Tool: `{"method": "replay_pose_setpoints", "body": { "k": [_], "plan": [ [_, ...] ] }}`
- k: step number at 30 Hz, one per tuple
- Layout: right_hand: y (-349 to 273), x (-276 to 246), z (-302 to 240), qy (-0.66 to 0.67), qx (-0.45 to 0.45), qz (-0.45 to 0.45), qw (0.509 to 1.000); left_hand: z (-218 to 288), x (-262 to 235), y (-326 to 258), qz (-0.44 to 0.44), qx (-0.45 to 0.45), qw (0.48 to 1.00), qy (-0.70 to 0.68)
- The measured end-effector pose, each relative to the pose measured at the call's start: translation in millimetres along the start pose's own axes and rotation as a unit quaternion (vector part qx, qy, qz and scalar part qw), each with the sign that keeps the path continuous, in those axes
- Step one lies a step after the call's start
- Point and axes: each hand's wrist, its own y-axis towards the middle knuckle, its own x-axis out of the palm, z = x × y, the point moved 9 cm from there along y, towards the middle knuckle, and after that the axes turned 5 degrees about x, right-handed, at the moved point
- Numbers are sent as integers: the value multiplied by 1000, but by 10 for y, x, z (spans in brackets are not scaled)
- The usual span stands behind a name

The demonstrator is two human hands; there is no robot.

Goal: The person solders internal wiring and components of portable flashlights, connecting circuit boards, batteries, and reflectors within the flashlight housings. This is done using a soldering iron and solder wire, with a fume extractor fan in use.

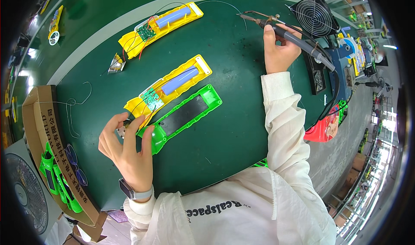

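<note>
While the right hand (pixel 280 50) grips a soldering iron (pixel 288 34) with fingers curled tight round the dark handle, tip pointing left above the green table (pixel 233 128), the left hand (pixel 125 147) sits at the near end of a green plastic shell (pixel 183 115), thumb and fingertips pinched on a small metal part (pixel 125 124) at that end. Green shell lies flat, touching a yellow shell (pixel 170 87) with circuit board and blue battery cell, just behind it. A second yellow shell (pixel 162 23) lies well apart, farther back. Small fan (pixel 315 16) stands right of the iron. Cardboard box (pixel 43 128) with more green shells at the left edge.
</note>
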Motion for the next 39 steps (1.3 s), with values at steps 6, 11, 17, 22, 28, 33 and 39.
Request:
{"method": "replay_pose_setpoints", "body": {
  "k": [6, 11, 17, 22, 28, 33, 39],
  "plan": [
    [1, 6, 12, 2, 5, -3, 1000, -66, 67, 12, -42, 25, 998, -31],
    [-2, 23, 16, 2, 16, -10, 1000, -98, 88, -2, -54, 33, 997, -37],
    [-5, 20, 6, 4, 16, -8, 1000, -130, 87, 0, -20, 33, 999, -25],
    [-12, 22, 18, -4, 21, -10, 1000, -223, 45, 66, -7, 29, 1000, -10],
    [-9, 10, 28, -1, 21, -13, 1000, -273, 35, 130, -18, 48, 999, 8],
    [-6, 6, 7, 6, 4, -13, 1000, -290, 17, 133, -31, 41, 998, -24],
    [-7, 13, 19, -25, -8, -27, 999, -312, -105, 129, -6, 28, 999, -44]
  ]
}}
